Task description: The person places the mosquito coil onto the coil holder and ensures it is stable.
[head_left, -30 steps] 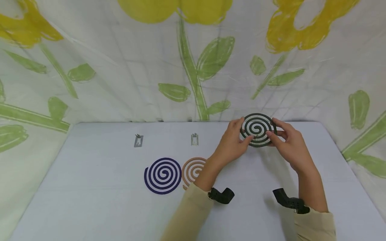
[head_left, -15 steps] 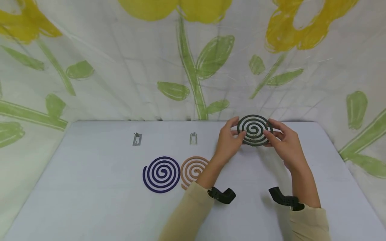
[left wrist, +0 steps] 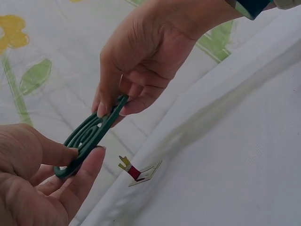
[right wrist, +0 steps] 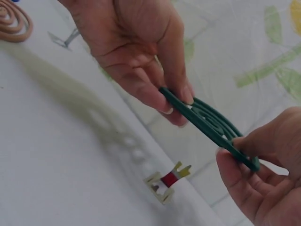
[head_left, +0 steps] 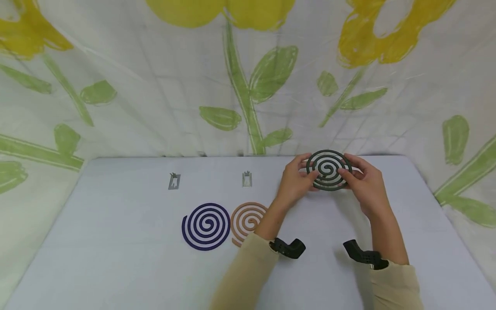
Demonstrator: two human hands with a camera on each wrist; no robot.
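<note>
Both hands hold a dark green mosquito coil (head_left: 327,168) above the far right part of the table. My left hand (head_left: 295,183) pinches its left edge, thumb on the near face and fingers behind. On the opposite edge, my right hand (head_left: 370,185) grips it in the same way. Seen from the left wrist, the coil (left wrist: 87,134) is tilted and raised off the tabletop. Below it stands a small metal coil stand (left wrist: 133,173) with an upright forked tab that looks partly red; the right wrist view also shows this stand (right wrist: 170,179).
A dark blue coil (head_left: 206,227) and an orange-brown coil (head_left: 248,215) lie side by side mid-table, the second partly behind the left forearm. Two more metal stands, one left (head_left: 174,181) and one central (head_left: 246,179), stand near the far edge. A flowered curtain (head_left: 174,86) hangs behind.
Over the last second the green coil has shifted slightly left and down, and its tilt has changed a little. Both hands keep their hold on it. The whole view has drifted slightly.
</note>
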